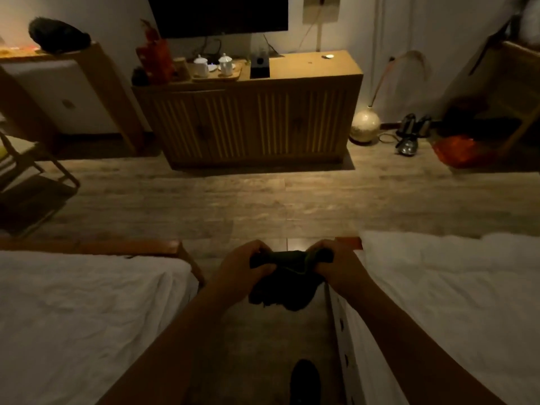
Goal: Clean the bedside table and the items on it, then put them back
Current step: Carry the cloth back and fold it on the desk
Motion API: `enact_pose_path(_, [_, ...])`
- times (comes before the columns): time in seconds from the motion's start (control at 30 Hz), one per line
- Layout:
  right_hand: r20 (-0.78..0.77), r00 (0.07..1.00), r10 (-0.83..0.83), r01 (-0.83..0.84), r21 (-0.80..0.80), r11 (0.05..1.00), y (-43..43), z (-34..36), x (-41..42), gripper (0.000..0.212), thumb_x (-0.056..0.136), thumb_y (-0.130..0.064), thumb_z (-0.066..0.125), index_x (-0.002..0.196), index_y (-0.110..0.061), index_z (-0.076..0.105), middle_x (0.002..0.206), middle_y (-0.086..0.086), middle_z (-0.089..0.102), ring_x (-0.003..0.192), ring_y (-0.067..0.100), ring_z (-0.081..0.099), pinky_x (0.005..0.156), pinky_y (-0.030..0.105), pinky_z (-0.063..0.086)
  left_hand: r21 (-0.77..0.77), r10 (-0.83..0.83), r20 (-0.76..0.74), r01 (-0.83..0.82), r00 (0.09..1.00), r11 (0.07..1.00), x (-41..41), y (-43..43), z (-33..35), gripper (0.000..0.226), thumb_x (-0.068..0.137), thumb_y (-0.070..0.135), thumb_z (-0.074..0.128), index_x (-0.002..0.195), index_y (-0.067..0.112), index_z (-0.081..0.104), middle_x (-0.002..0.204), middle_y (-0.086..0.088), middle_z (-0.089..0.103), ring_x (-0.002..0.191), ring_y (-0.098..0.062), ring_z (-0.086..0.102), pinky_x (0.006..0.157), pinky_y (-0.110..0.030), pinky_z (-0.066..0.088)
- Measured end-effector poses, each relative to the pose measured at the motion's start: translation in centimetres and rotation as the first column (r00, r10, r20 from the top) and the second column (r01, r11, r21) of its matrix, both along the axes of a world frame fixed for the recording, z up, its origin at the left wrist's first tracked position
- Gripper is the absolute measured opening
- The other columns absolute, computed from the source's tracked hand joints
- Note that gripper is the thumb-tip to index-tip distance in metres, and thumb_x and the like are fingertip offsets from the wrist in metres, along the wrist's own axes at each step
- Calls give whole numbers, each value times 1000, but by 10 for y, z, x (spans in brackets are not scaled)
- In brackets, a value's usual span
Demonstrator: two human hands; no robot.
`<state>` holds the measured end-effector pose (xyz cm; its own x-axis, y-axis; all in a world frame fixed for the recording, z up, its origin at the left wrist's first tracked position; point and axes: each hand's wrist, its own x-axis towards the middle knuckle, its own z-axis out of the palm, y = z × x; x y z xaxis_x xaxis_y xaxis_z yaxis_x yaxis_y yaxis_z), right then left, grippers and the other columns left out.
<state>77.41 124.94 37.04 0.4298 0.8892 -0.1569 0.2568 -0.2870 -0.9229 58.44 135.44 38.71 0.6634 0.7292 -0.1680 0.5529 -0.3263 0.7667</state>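
A dark cloth hangs between my two hands, low in the middle of the view, over the gap between two beds. My left hand grips its left end with curled fingers. My right hand grips its right end the same way. The rest of the cloth droops below them in folds. No bedside table shows in this view.
A white bed lies at the left and another white bed at the right. Across the wooden floor stands a slatted cabinet carrying a tea set, under a dark screen. Shoes and a round vase sit by the right wall.
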Motion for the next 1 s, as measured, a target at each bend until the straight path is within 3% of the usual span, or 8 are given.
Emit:
enact_pose_path(0.1, [0, 1000, 23, -23, -20, 1000, 79, 13, 50, 27, 73, 10, 64, 77, -17, 68, 75, -2, 67, 73, 12, 66, 62, 20, 52, 21, 24, -29, -24, 999, 999, 45, 70, 12, 21, 87, 15, 66, 107, 19, 61, 97, 5, 62, 91, -11, 61, 76, -20, 49])
enact_pose_path(0.23, [27, 998, 63, -62, -41, 997, 177, 22, 107, 25, 73, 8, 64, 79, -16, 68, 75, -1, 66, 73, 13, 65, 59, 15, 48, 30, 61, -39, -60, 997, 998, 97, 162, 17, 27, 86, 12, 65, 113, 16, 62, 103, 0, 62, 94, -16, 61, 84, -30, 53])
enact_pose_path(0.37, [60, 996, 70, -65, -80, 995, 278, 13, 160, 26, 73, 8, 62, 79, -17, 67, 77, 1, 65, 74, 16, 64, 58, 18, 48, 15, 81, -23, -81, 996, 997, 149, 261, 1, 18, 86, 12, 64, 102, 19, 63, 95, 2, 63, 89, -14, 63, 75, -20, 50])
enact_pose_path(0.47, [113, 992, 63, -53, -88, 995, 366, 5, 205, 24, 73, 8, 61, 80, -15, 67, 79, 2, 64, 74, 13, 62, 56, 16, 45, 36, 68, 9, -68, 998, 997, 197, 347, -11, 14, 88, 14, 62, 96, 26, 61, 87, 10, 61, 77, -3, 62, 59, -7, 46])
enact_pose_path(0.6, [199, 980, 19, 3, -112, 994, 466, 9, 266, 23, 71, 7, 60, 85, -10, 66, 82, 5, 65, 78, 18, 62, 62, 23, 50, 54, -12, 13, 12, 1000, 998, 267, 458, -10, 12, 89, 16, 59, 96, 25, 61, 83, 4, 64, 67, -3, 65, 53, -11, 50])
enact_pose_path(0.77, [249, 968, -21, 53, -125, 991, 577, 27, 348, 25, 75, 3, 61, 91, -15, 68, 87, -1, 64, 83, 11, 59, 64, 17, 44, 163, -128, -121, 147, 984, 976, 364, 585, 8, 17, 89, 19, 57, 104, 15, 65, 101, -4, 63, 93, -18, 58, 84, -34, 50])
enact_pose_path(0.9, [218, 975, -44, 63, -82, 995, 662, 28, 421, 33, 77, 4, 59, 92, -23, 69, 85, -11, 63, 84, 2, 59, 65, 15, 45, 156, -151, -104, 166, 983, 974, 444, 679, 9, 20, 88, 19, 60, 108, 19, 64, 104, -1, 60, 95, -14, 57, 86, -33, 50])
enact_pose_path(1.0, [172, 981, -83, 93, -49, 994, 731, 17, 484, 34, 78, 4, 58, 90, -26, 68, 87, -9, 65, 86, 5, 60, 64, 16, 46, 103, -137, -45, 141, 990, 985, 504, 751, 1, 18, 88, 19, 62, 105, 25, 63, 102, 6, 60, 92, -7, 58, 81, -28, 53])
